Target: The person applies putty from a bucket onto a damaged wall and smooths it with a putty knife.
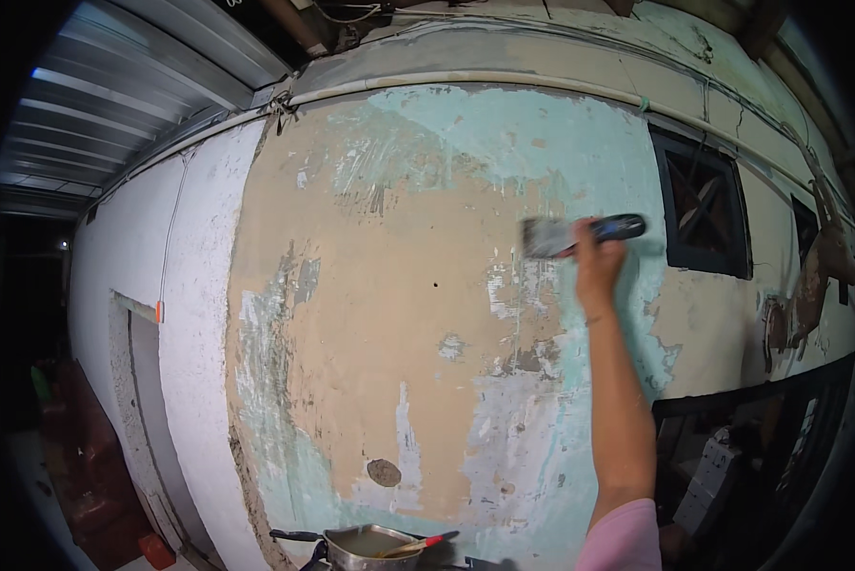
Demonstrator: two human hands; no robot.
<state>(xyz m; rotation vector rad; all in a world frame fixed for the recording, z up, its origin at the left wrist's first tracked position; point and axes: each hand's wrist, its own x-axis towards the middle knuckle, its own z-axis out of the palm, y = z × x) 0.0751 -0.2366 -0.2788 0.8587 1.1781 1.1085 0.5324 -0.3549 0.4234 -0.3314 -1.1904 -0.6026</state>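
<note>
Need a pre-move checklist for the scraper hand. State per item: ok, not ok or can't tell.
1. Right hand closed on the scraper: ok, gripped near where handle and blade meet.
2. Blade flat against the wall: cannot tell, it is motion-blurred.
3. Left hand clear of the blade: cannot tell, it is out of view.
4. Wall free of turquoise paint: not ok, large patches remain around the tan area.
5. Scraper clear of the dark window: ok, a gap shows between handle and frame.
6. Metal pan away from the blade: ok, it sits far below.
</note>
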